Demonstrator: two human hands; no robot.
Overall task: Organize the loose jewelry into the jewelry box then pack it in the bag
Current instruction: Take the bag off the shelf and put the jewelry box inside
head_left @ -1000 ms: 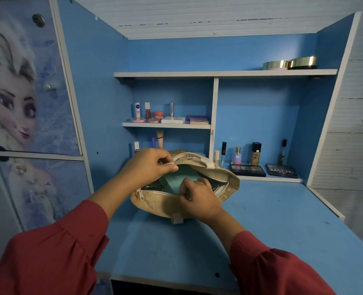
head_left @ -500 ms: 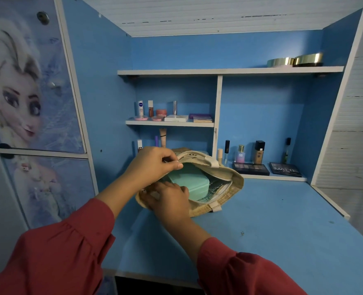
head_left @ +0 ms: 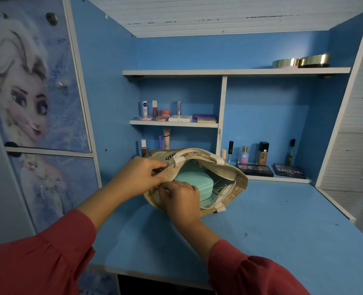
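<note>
Both hands are bunched at the left corner of the bag (head_left: 238, 184) now, and that is the change worth calling: a second ago the right hand (head_left: 180, 199) sat over the middle of the opening, partly covering the box, and it has since slid left to meet the left hand (head_left: 138, 177) at the end of the bag's mouth. The left hand pinches the near-left edge of the fabric, fingers curled on it; the right hand's fingers are curled at the same corner, apparently on the zip pull, though the pull itself is too small to make out. The teal jewelry box (head_left: 194, 182) lies inside the bag, its lid closed and in plain sight, with the bag's mouth gaping above it. The bag rests on the blue table (head_left: 283, 226), tipped toward the camera. In terms of the task, the packing looks all but done: no loose jewelry shows anywhere on the table, the box is in, and closing the bag seems to be what is left. Now the count: one bag, one jewelry box, two hands at work. Behind, two dark palettes (head_left: 270, 169) lie flat on the low ledge at the right, with about five upright bottles and tubes (head_left: 262, 153) standing in a row behind them. Up on the top shelf sit two gold tins (head_left: 300, 61), side by side and touching.
</note>
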